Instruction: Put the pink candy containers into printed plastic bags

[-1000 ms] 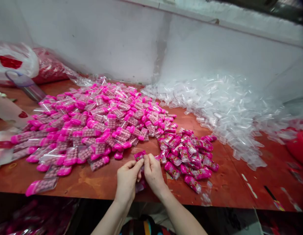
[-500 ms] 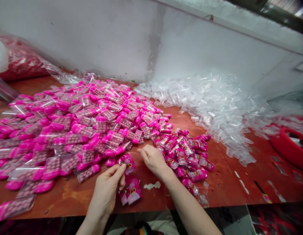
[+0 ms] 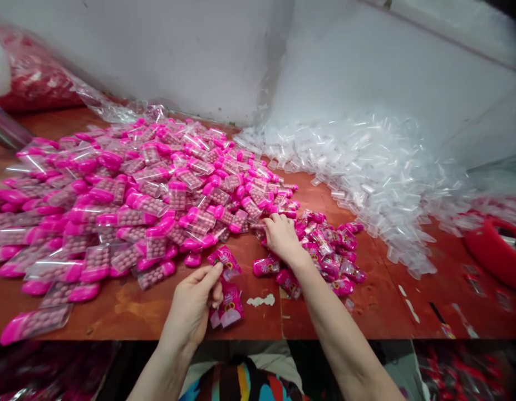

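Observation:
My left hand (image 3: 193, 303) pinches a small pink printed packet (image 3: 225, 262) above the table's front edge, and more of the same packets (image 3: 229, 307) sit under its palm. My right hand (image 3: 281, 235) reaches forward with fingers curled down onto the near edge of a big heap of pink-capped candy tubes in clear sleeves (image 3: 128, 195). Beside its wrist lies a smaller pile of pink printed packets (image 3: 328, 250). What the right fingers hold, if anything, is hidden.
A heap of clear empty plastic sleeves (image 3: 366, 167) covers the back right of the red-brown table (image 3: 116, 312). A red round object (image 3: 495, 245) sits at the far right. Bags of red goods (image 3: 32, 83) lie at the back left against a white wall.
My hands have parted. The right hand left the packet and reached forward to the tube heap; the left stayed near the front edge with the packet. The view shifted down and right.

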`<state>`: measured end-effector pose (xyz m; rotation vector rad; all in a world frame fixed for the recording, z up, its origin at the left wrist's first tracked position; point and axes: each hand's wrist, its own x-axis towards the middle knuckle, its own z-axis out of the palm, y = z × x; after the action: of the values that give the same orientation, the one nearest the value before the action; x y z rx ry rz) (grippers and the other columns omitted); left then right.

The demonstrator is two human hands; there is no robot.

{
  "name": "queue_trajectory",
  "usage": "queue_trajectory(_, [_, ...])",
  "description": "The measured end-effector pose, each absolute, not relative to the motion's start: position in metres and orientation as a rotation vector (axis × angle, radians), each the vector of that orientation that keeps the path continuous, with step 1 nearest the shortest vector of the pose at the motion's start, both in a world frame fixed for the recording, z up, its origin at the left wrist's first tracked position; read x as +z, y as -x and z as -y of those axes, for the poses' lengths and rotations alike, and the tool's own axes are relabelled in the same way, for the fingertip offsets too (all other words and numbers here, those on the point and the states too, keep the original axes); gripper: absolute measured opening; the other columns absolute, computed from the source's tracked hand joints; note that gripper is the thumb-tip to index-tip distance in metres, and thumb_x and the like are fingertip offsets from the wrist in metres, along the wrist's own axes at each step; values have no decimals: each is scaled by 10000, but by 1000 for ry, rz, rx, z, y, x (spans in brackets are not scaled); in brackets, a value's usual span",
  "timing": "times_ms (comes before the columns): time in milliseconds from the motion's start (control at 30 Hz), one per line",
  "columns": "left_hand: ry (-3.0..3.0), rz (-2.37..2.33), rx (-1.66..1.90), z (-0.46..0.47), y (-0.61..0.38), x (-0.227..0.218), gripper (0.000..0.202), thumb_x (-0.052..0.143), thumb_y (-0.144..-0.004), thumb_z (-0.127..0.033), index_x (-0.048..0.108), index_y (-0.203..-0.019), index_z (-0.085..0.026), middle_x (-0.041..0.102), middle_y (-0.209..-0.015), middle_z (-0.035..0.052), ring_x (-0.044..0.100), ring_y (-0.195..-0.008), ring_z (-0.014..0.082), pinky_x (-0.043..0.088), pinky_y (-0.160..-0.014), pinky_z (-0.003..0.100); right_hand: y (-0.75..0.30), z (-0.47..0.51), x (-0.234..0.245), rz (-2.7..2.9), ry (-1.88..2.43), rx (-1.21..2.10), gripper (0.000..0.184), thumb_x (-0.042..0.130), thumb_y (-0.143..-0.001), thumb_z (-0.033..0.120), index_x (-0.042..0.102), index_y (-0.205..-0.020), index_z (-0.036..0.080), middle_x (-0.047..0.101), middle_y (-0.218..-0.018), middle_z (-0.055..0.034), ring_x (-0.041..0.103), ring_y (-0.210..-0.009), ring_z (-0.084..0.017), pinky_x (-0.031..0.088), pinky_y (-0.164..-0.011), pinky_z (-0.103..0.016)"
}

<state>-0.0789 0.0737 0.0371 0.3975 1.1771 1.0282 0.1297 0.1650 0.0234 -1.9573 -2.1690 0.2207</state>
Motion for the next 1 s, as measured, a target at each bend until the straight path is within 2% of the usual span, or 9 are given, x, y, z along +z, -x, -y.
queue_trajectory(100, [-298,-1112,1085,-74,79,40,319,827,-615,-311,560,-645,-141,434,-473,-76,357,-416,45,248,-385,175,-132,-138,36,2169,1814,405,291,390,-976,246,640,-1110,185,673,-1046,-93,587,-980,-230,440,-874,-368])
queue_trajectory(167, [-236,-1069,1139,-75,79,41,321,848,-590,-260,560,-651,-132,447,-530,-76,364,-430,34,248,-378,169,-130,-117,38,1973,1644,708,300,376,-984,303,621,-1126,203,686,-999,-48,622,-910,-184,479,-826,-316])
queue_trajectory(267, [-185,-1025,1197,-73,79,43,318,854,-581,-219,558,-655,-128,455,-569,-78,379,-440,27,267,-377,164,-122,-89,33,1456,1433,1161,297,461,-940,382,576,-1150,208,663,-810,-3,641,-734,-160,520,-704,-301])
queue_trajectory(333, [-212,-1011,1195,-69,78,44,303,845,-599,-223,561,-654,-133,458,-554,-76,399,-444,34,293,-386,164,-116,-74,30,1301,1396,1257,301,540,-896,400,578,-1123,207,638,-764,10,623,-667,-146,515,-641,-280])
queue_trajectory(500, [-414,-969,958,-57,70,43,225,761,-731,-309,631,-740,-125,573,-531,-11,505,-466,81,416,-458,193,-104,-51,38,1400,1388,1190,234,618,-853,365,651,-1024,210,645,-895,-27,604,-752,-151,499,-651,-258])
queue_trajectory(667, [-297,-865,947,-51,65,40,163,721,-779,-260,674,-817,-109,602,-566,2,530,-477,76,443,-465,177,-105,-37,49,1408,1145,1444,360,523,-911,317,573,-1263,257,635,-1040,-40,619,-870,-164,527,-778,-305])
queue_trajectory(767, [-160,-839,942,-50,64,42,104,701,-794,-202,679,-832,-106,603,-591,-4,514,-454,64,435,-427,171,-106,-32,48,1557,1080,1380,411,481,-929,272,511,-1338,284,573,-1188,-60,591,-1027,-189,506,-886,-347])
queue_trajectory(867, [-88,-820,929,-46,62,45,54,674,-814,-153,673,-817,-99,618,-626,3,524,-455,60,441,-413,168,-104,-32,42,1680,1098,1148,398,582,-883,257,555,-1279,285,503,-1231,-74,519,-1160,-218,467,-957,-365])
queue_trajectory(1000, [-34,-798,885,-41,59,48,76,650,-845,-164,671,-889,-106,636,-659,13,541,-462,67,446,-399,165,-100,-32,32,1549,1051,1001,231,680,-826,252,635,-1052,248,535,-1155,-66,533,-1153,-226,448,-982,-382])
